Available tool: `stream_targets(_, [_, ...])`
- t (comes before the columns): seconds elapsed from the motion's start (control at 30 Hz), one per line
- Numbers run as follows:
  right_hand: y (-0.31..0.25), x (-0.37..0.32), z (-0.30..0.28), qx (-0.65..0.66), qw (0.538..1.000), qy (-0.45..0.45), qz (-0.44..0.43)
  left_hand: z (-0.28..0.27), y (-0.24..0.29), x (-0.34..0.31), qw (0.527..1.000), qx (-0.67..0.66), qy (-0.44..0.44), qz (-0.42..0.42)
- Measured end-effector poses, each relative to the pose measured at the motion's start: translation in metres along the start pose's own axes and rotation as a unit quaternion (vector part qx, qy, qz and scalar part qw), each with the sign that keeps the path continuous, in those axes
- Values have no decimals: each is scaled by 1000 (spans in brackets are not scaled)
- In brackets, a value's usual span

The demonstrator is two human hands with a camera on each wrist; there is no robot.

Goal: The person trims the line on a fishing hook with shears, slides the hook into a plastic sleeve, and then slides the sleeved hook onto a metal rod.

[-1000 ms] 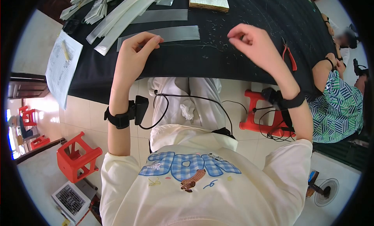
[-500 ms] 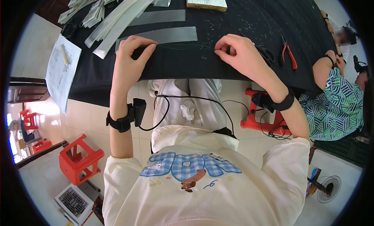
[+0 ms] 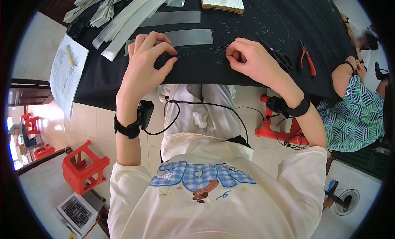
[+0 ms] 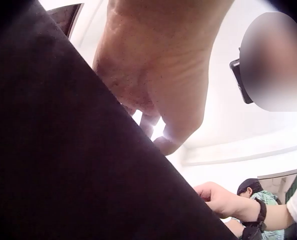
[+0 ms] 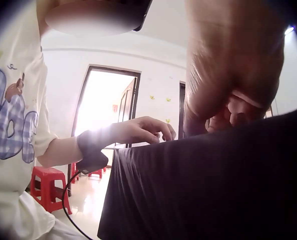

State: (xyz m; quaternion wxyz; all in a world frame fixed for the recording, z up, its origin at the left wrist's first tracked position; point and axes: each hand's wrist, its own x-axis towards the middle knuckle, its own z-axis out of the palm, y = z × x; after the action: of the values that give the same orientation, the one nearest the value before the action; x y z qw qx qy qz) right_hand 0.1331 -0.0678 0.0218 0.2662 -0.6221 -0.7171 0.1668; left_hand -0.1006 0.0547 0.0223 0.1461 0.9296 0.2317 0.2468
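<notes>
A thin, pale thread [image 3: 201, 53] lies across the black cloth between the two hands in the head view. At its left end is my left hand [image 3: 146, 62], with thumb and index fingertips a little apart over the cloth. My right hand [image 3: 257, 60] pinches the thread's other end between thumb and bent fingers, close above the table. The left wrist view shows the left hand [image 4: 158, 65] from below, its thumb apart from the fingers. In the right wrist view the right hand's [image 5: 233, 70] fingers are curled, their tips partly hidden by the table edge.
Beyond the hands lie clear plastic strips [image 3: 191, 37] and a white-topped block [image 3: 222, 2]. Black scissors [image 3: 282, 60] and red-handled pliers [image 3: 306, 62] lie right of the right hand, with several thread scraps about. A paper sheet [image 3: 68, 74] hangs over the left edge. Another person sits at right.
The right hand has moved left and nearer me, uncovering the scissors. My left hand has shifted slightly right, and its thumb and index finger have parted.
</notes>
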Motion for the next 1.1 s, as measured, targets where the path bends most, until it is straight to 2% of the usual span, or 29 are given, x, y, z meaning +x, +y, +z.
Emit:
stream_targets(0.07, [-3,1,0,-1,1000,-1,15,2,-4,1,999,-25,-37,-5])
stream_targets(0.3, [-4,8,7,0,1000,22,13,3,-16,-4,999,-25,-25,3])
stream_targets(0.5, [-7,2,-1,30,994,77,67,-3,-14,-4,1000,7,-13,-27])
stream_targets(0.57, [-7,-2,-2,52,985,109,124,-2,3,4,998,17,59,-17])
stream_targets(0.67, [-7,-8,-1,57,982,115,141,6,32,18,998,-34,29,37])
stream_targets(0.77, [-5,-13,2,73,977,127,157,25,49,27,997,-21,24,72])
stream_targets(1.0, [0,-21,8,117,966,162,162,43,42,45,996,-21,-28,76])
stream_targets(1.1, [1,-23,12,133,961,189,153,44,40,48,994,-22,-85,64])
